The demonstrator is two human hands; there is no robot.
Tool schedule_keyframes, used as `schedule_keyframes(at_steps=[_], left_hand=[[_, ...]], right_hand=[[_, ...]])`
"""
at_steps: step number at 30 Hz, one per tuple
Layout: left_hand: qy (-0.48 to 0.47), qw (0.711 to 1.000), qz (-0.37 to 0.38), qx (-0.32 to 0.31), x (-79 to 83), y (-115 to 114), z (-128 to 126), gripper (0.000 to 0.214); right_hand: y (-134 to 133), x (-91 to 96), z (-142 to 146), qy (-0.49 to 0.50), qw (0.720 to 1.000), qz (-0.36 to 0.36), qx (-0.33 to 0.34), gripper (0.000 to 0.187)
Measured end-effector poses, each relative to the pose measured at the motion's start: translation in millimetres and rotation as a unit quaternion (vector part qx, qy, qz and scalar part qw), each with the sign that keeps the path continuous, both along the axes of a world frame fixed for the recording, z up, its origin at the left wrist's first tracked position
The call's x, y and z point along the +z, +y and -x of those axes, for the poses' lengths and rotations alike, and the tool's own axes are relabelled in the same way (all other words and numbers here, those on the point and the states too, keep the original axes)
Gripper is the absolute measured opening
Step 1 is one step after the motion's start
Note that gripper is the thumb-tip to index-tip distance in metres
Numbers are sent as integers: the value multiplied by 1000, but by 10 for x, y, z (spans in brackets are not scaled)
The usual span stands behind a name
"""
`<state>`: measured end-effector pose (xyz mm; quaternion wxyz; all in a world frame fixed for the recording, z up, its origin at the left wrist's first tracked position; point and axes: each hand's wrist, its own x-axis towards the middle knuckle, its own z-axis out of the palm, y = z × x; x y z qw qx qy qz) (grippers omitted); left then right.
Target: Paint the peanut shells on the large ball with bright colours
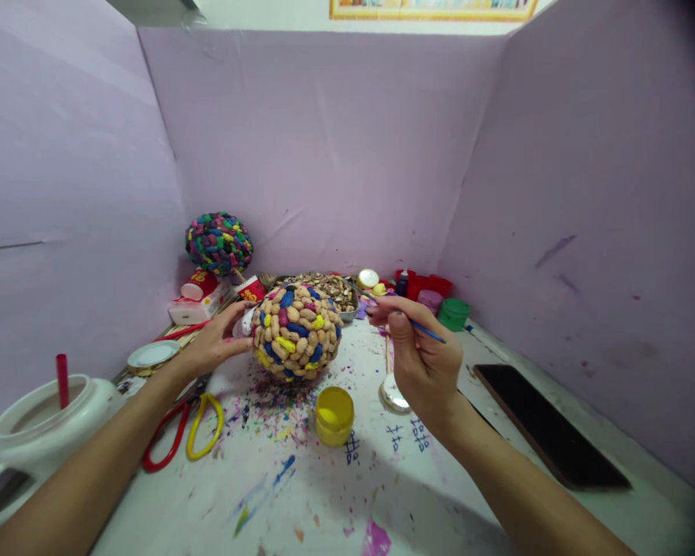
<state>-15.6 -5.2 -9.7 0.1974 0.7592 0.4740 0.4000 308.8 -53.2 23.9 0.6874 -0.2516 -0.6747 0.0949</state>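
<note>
A round ball (296, 332) covered in peanut shells sits mid-table, mostly plain tan with some shells painted blue, yellow and magenta. My left hand (220, 340) grips its left side, thumb and fingers around a whitish part there that I cannot make out clearly. Between the fingers and thumb of my right hand (420, 347) is a thin paintbrush (425, 330) with a blue handle, its tip pointing up and left, apart from the ball. In front of the ball stands an uncapped jar of yellow paint (334, 417).
Scissors (205, 425) with red and yellow handles and a white pot (52, 421) lie left. Behind are a painted ball (218, 243), a tray of shells (344, 297) and paint jars (453, 314). A phone (547, 425) rests right. Lilac panels (324, 147) enclose the table.
</note>
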Motion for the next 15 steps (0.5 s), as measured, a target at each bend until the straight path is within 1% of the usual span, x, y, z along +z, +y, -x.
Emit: schedule_keyframes(at_steps=[2,4,7,9,12,15], left_hand=[[-9,1000,0,5,-1,1,-2,65],[-20,1000,5,10,-5,3,-4,66],[-49,999,13,6,-21,11,-4,67],[-79,997,21,-8,-36,18,0,66],[-118,991,45,-37,-59,27,13,65],[-127,989,58,-39,-67,29,24,65]], right_hand=[[8,-11,3,2,1000,7,18,21],[27,-26,7,1,1000,20,20,20],[80,-68,7,-2,998,55,-9,17],[131,-111,2,-12,997,72,-31,16],[223,-191,-8,-48,994,82,-52,16],[319,-279,-18,-90,990,88,-68,16]])
